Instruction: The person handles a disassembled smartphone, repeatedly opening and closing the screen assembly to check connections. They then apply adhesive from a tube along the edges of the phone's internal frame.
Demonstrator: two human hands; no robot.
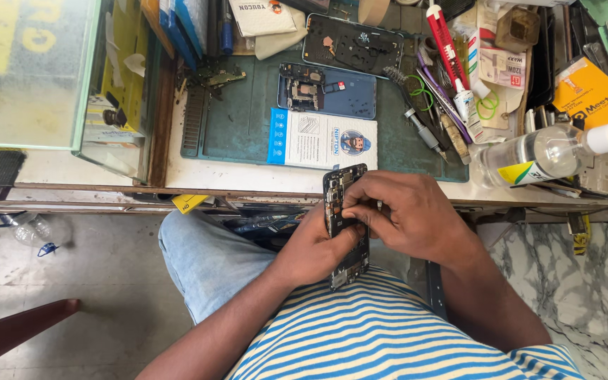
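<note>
Both hands are on one opened phone [346, 225], held out over the lap just in front of the bench edge, above the striped shirt [381, 331]. Its back cover is off and the dark inner boards show. The long axis runs nearly straight away from the body, top end toward the bench, bottom end toward the belly, tilted only a little.

From below and the left side, the left hand [311, 250] cradles it, fingers wrapped round the lower half, so the phone lies clamped in that palm. From the right, the right hand [406, 214] comes across the upper half, its fingertips pinched together on something at the middle of the board; what they pinch is too small to tell. That hand is nearer the working spot, and the left only steadies.

On the bench beyond lie a green mat [248, 119], another phone body in blue [328, 91], a white card [321, 139], and a clear bottle [536, 156] on its side to the right.
</note>
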